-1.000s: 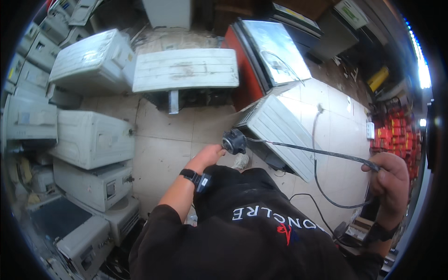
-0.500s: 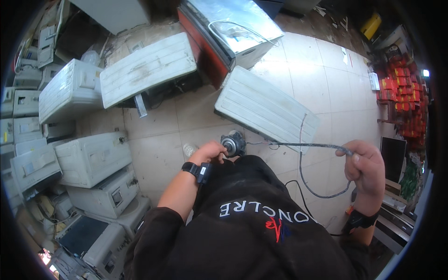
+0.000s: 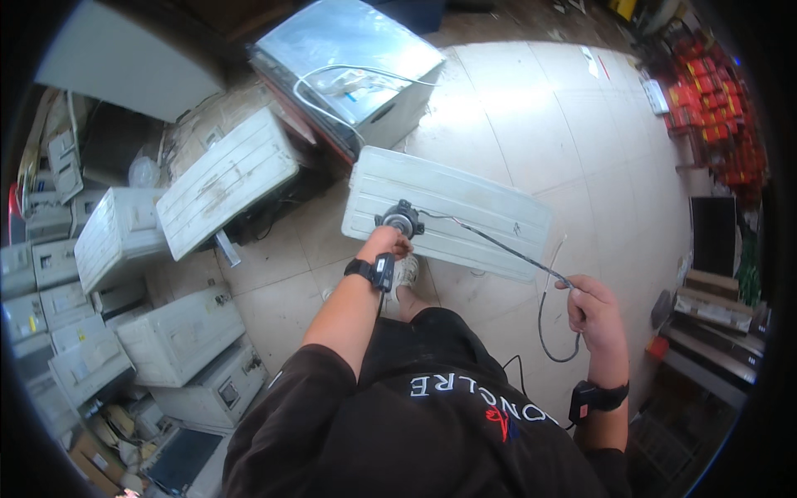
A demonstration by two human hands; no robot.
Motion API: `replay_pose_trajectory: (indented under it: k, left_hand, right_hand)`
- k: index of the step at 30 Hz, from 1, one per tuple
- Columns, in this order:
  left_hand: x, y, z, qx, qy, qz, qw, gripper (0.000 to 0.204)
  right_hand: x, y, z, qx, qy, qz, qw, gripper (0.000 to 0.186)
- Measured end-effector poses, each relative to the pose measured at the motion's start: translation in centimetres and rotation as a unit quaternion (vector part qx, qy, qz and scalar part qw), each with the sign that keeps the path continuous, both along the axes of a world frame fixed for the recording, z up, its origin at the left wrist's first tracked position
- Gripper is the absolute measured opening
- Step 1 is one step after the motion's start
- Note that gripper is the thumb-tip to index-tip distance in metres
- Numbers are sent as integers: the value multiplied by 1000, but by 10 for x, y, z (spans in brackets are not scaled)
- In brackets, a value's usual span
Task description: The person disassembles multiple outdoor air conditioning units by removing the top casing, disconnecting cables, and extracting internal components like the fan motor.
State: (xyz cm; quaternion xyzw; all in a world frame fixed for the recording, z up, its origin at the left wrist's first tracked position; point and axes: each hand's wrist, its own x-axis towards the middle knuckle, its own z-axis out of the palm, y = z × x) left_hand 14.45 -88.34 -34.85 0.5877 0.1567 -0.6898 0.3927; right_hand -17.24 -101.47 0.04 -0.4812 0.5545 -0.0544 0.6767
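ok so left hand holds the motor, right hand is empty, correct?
No: the right hand isn't empty; it grips the cable, as the head view shows. The left hand does hold the motor.

Your view is bright on the tiled floor (image 3: 598, 149), glaring off the metal top (image 3: 361, 46), fisheye-bent toward blackened edges.

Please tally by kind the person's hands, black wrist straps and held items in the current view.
Hands: 2, left hand and right hand
Wrist straps: 2, left strap and right strap
Motor-like part: 1
Cable: 1
Total: 6
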Motion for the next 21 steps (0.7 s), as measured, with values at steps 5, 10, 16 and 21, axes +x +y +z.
replay_pose_trajectory:
  k: [5,10,16,21]
  left_hand:
    - [4,-31,3,-76,-63,-185,978,48]
    - [8,-1,-1,-34,-115,-139,983,52]
    - [32,135,-35,-28,-281,-322,904,33]
    - [32,197,16,69,-284,-241,926,25]
  right_hand:
    - [-17,10,-49,3,110,74,991,22]
    - [-24,10,-91,14,114,113,987,22]
    - [-45,6,-191,-136,256,258,922,35]
    - [18,2,-242,-188,204,254,927,44]
